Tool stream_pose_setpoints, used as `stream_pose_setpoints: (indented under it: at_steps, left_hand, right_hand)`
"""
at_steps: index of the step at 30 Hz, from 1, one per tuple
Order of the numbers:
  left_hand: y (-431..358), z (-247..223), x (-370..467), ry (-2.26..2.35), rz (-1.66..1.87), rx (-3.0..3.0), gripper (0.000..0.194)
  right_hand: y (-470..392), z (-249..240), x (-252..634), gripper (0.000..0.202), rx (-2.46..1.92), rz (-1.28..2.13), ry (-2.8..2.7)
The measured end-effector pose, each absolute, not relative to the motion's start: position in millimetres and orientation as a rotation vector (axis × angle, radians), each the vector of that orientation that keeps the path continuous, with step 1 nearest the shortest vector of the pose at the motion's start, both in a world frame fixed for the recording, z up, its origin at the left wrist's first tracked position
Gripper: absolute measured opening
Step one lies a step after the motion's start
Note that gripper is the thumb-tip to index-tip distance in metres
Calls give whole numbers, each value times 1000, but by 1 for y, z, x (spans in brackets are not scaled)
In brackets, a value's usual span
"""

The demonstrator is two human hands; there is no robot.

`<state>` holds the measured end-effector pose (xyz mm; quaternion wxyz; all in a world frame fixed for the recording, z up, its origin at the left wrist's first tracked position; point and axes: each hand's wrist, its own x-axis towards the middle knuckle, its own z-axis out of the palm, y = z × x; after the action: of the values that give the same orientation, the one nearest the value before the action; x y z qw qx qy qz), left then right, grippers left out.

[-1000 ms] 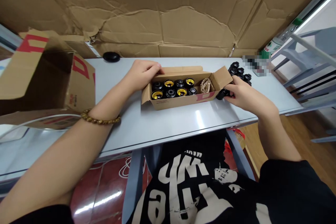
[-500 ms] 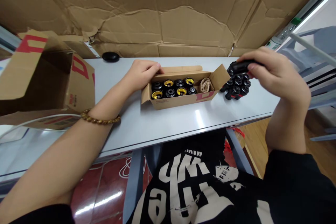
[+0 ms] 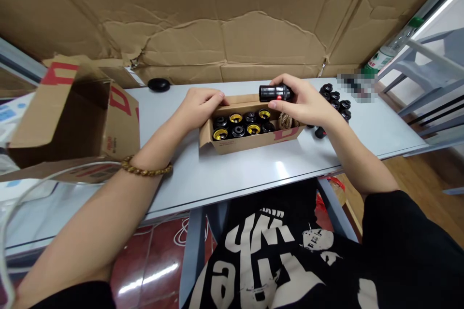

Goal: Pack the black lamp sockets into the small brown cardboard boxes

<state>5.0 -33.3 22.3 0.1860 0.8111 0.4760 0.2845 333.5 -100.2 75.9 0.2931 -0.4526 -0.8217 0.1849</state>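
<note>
Pinched in my right hand [image 3: 306, 99] is a black flashlight [image 3: 268, 93] with a ribbed end and a red spot on its side. It lies nearly level above the rear right of a small open cardboard box [image 3: 253, 144]. Inside the box stand several upright flashlights, some with yellow ends up and some with black ends up. Crumpled brown paper [image 3: 285, 120] fills the box's right end, partly behind my right fingers. My left hand [image 3: 201, 108] grips the rear left edge of the box, thumb along the rim.
More black flashlights [image 3: 335, 101] are grouped on the white table [image 3: 224, 174] right of the box. A larger open carton [image 3: 121, 123] lies at left, with a white cable in front. A black oval object [image 3: 158, 85] and a green-capped bottle [image 3: 387, 55] are at the back.
My right hand has brought a flashlight leftward from the group on the table to above the box. My left hand keeps its hold on the box edge. The view has shifted slightly.
</note>
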Motion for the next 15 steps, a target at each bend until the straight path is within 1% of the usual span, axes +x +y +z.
stream_pose_setpoints:
  at_steps: [3,5,11,15]
  left_hand:
    - [-34,22,5,1334,808,2277,47]
    - [-33,21,4,1333,810,2267,48]
    - [-33,20,3,1322,821,2240,48]
    - [-32,19,2,1334,816,2223,46]
  right_hand:
    - [-102,66,336,47,-1294,357,-2202]
    - [-104,63,338,45,-1289,328,-2195]
    - [-102,61,342,57,-1246,321,-2128]
    - [-98,56,341,58,-1187,329,-2139]
